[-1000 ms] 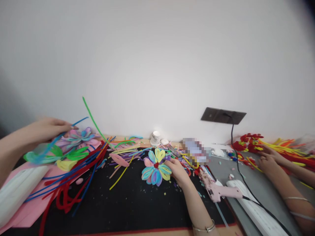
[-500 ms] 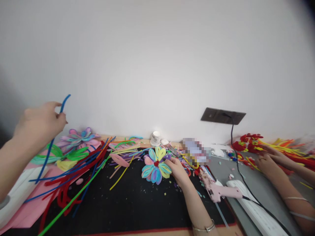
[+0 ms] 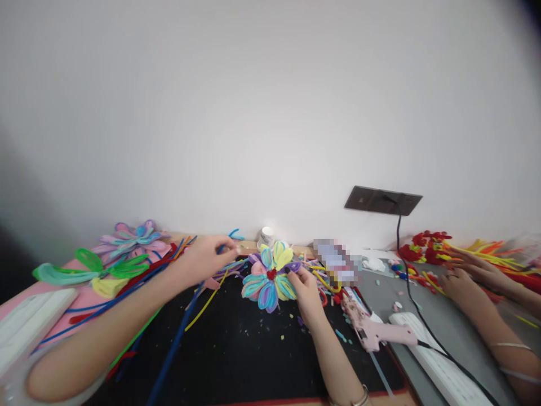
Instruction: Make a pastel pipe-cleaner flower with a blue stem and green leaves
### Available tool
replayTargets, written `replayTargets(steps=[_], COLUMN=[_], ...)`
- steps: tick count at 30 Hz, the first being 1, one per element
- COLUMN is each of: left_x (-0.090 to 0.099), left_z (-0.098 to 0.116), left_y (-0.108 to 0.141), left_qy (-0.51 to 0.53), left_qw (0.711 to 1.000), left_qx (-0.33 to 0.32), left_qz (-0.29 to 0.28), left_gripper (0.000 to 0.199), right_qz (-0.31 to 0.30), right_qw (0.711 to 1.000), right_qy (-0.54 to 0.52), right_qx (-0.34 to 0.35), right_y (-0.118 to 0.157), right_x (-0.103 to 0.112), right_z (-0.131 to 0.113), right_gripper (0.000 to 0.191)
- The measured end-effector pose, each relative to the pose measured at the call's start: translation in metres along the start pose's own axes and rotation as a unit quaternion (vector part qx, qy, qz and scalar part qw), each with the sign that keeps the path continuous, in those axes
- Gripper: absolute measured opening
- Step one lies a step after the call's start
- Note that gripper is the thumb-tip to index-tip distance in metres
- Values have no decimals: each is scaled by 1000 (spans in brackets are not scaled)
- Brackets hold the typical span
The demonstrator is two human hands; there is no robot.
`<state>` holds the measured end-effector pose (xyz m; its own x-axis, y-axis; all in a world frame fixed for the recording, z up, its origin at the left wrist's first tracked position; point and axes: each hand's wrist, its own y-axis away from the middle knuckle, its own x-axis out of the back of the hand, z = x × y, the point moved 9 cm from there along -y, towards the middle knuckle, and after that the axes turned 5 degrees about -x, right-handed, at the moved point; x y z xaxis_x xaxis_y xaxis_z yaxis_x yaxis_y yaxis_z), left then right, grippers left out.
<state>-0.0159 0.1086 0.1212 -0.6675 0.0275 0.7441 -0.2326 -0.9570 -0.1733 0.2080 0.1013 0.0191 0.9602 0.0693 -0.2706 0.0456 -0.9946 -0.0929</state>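
- The step in hand appears to be the bringing of a blue pipe cleaner (image 3: pixel 181 332) to the pastel flower (image 3: pixel 270 275), probably as its stem.
- The flower is held up off the black mat (image 3: pixel 245 361) by the right hand (image 3: pixel 305 287), whose grip is closed on the flower's right edge; it sits near the middle of the surface (image 3: pixel 422 321), tilted toward the camera.
- The blue pipe cleaner is pinched at its upper end in the grip of the left hand (image 3: pixel 207 256), fingers pressed together, and it trails down toward the near edge of the mat.
- The left hand is just beside the flower, not touching it.
- The next move is judged to call for the tip of the pipe cleaner to be steered behind the flower's red centre while the flower is kept steady.
- Counted: two hands of the person at work, and two hands of another person (image 3: pixel 460 279) at the right among red and yellow pipe cleaners (image 3: pixel 486 251).
- One flower is held; one more finished flower (image 3: pixel 133 237), purple and pink, lies at the back left.
- One green leaf shape (image 3: pixel 91 266) lies beside it.
- One pink glue gun (image 3: pixel 376 330) lies on the right side of the mat, its black cord (image 3: pixel 403 270) running up to one wall socket (image 3: pixel 382 199).
- One small white cup (image 3: pixel 266 237) stands by the wall.
- The loose pipe cleaners are too many and too tangled to be counted.
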Motion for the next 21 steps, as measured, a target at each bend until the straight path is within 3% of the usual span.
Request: replayTargets(steps=[1,4,8,21], left_x=[-14,-33,-47,-60], left_z=[9,32,37,7], left_y=[1,1,-1,-4], left_qy=[-9,-61,-69,42], left_qw=[1000,993,986,995], left_qx=[-19,-103,-150,-90], left_qz=[-19,9,19,33], left_gripper=[29,26,28,26], right_qz=[-1,3,10,10], right_qw=[1000,1000,1000,1000], right_qy=[1,3,5,-20], right_qx=[-1,-4,1,-7], right_y=[0,1,2,1], right_x=[-1,-2,-1,0], right_z=[0,-2,-3,-1], right_gripper=[27,25,22,30])
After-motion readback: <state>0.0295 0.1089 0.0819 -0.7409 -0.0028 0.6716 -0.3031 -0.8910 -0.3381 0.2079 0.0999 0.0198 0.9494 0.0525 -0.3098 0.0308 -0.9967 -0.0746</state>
